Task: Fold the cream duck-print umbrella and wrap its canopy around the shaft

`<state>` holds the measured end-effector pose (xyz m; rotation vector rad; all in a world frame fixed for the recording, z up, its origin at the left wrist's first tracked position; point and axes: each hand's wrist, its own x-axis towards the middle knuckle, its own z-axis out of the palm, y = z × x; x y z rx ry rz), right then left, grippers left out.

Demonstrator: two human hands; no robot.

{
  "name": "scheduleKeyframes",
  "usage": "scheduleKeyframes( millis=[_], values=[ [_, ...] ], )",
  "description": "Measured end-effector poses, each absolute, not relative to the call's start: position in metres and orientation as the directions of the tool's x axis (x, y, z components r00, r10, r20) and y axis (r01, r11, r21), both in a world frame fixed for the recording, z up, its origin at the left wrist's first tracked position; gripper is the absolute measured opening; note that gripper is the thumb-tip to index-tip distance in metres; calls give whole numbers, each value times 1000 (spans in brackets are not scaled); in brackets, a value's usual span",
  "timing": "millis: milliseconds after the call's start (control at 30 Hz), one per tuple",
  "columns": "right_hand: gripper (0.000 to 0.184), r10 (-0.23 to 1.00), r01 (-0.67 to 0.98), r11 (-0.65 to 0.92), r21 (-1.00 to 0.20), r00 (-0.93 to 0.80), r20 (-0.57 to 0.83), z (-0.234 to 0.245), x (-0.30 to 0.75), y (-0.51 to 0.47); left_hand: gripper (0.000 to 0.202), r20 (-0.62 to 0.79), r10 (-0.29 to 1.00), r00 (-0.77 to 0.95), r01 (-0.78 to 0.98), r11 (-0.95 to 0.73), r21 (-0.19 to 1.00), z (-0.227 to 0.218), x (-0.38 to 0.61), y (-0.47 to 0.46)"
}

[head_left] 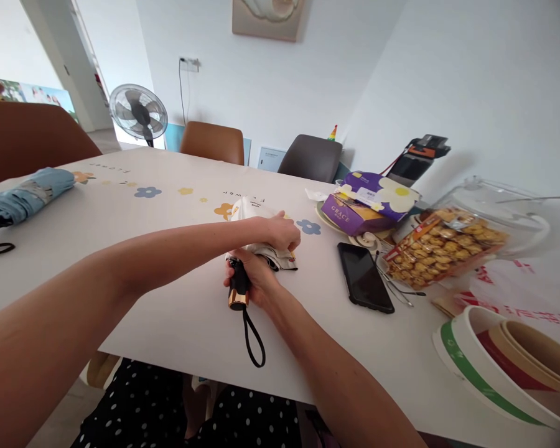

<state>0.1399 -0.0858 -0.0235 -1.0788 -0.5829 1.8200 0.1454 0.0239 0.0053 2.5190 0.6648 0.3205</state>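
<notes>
A white folding umbrella point(245, 209) lies on the table in front of me, its canopy gathered in loose folds. Its black handle point(238, 283) with a gold-coloured end points toward me, and a black wrist loop hangs from it. My right hand point(257, 278) is wrapped round the umbrella at the top of the handle. Across it reaches my left arm, and my left hand point(285, 233) is closed at the right side of the white fabric. Its fingertips are partly hidden. Far to the left lies a folded light-blue umbrella point(32, 194).
Right of the umbrella are a black phone point(364, 277), glasses point(396, 283), a purple box point(354, 208) and a clear container of snacks point(452, 239). Paper bowls point(476, 367) stand at the near right. Chairs point(213, 142) line the far side, with a fan point(139, 112) behind.
</notes>
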Motion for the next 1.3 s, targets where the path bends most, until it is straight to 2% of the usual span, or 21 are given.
scheduleKeyframes(
  millis=[67,133,300,433,533,633,733,867,967,1167,1300],
  values=[
    [14,879,-472,-474,-743,-206,-430,-23,140,-86,29,110,508,855,400,-778,485,10,142,21],
    [16,874,-471,-484,-737,-215,-437,-22,140,-86,24,173,531,829,391,-773,501,17,137,18],
    [19,872,-453,-486,-747,-195,-448,-19,140,-86,11,352,671,653,363,-684,632,42,118,11],
    [19,859,-447,-503,-740,-166,-484,-18,140,-87,13,449,742,498,184,-597,781,63,85,7],
    [19,862,-454,-498,-738,-172,-476,-18,140,-86,18,507,794,336,89,-562,822,66,49,1],
    [17,869,-470,-490,-734,-194,-455,-19,140,-85,25,476,842,255,80,-508,857,54,11,-7],
    [16,869,-483,-489,-727,-191,-457,-18,140,-84,16,467,848,251,153,-511,846,32,-17,-16],
    [16,867,-486,-489,-724,-183,-464,-13,141,-84,3,352,924,152,-1,-356,934,10,-34,-19],
    [19,866,-477,-493,-728,-191,-462,-10,144,-84,3,276,956,101,-106,-266,958,5,-38,-18],
    [32,862,-472,-506,-722,-251,-440,-12,153,-79,6,217,975,49,-176,-205,963,-2,-40,-13],
    [44,863,-477,-506,-719,-271,-427,-14,156,-76,16,238,971,32,-192,-228,955,-6,-41,-12]
  ],
)
